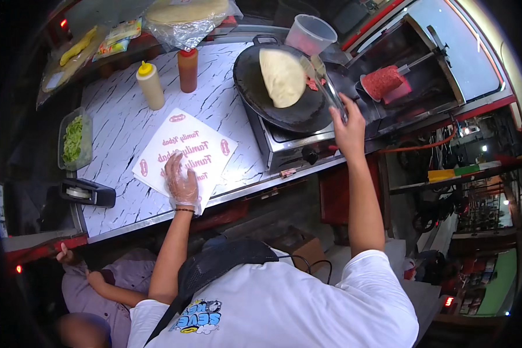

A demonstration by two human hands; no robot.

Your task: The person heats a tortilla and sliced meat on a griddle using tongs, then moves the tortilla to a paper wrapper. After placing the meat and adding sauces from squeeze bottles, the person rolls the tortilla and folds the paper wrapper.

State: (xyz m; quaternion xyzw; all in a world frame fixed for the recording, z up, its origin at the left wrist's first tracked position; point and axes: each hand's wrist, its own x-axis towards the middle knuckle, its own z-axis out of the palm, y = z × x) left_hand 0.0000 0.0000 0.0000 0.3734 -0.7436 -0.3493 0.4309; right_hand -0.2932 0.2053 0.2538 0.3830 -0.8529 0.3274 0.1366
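Observation:
My right hand [351,130] is closed around metal tongs [330,94], whose tips reach over the round black griddle [250,75]. On the griddle lies a pale flatbread [281,81], folded or bent over at one side, its right edge close to the tong tips. Small reddish meat pieces [312,85] show beside it, partly covered by the tongs. My left hand [182,181], in a clear plastic glove, rests on white printed wrapping paper [182,127] spread on the marbled counter [116,136]. Its fingers are loosely bent and apart, with nothing visible in them.
Behind the paper stand a yellow-capped sauce bottle [151,87] and a red-brown one [188,71]. A lettuce tub [75,139] and tape dispenser [87,193] sit left. Right of the griddle is a meat spit [383,83]; behind, a clear tub [311,35]. Another person [113,278] is lower left.

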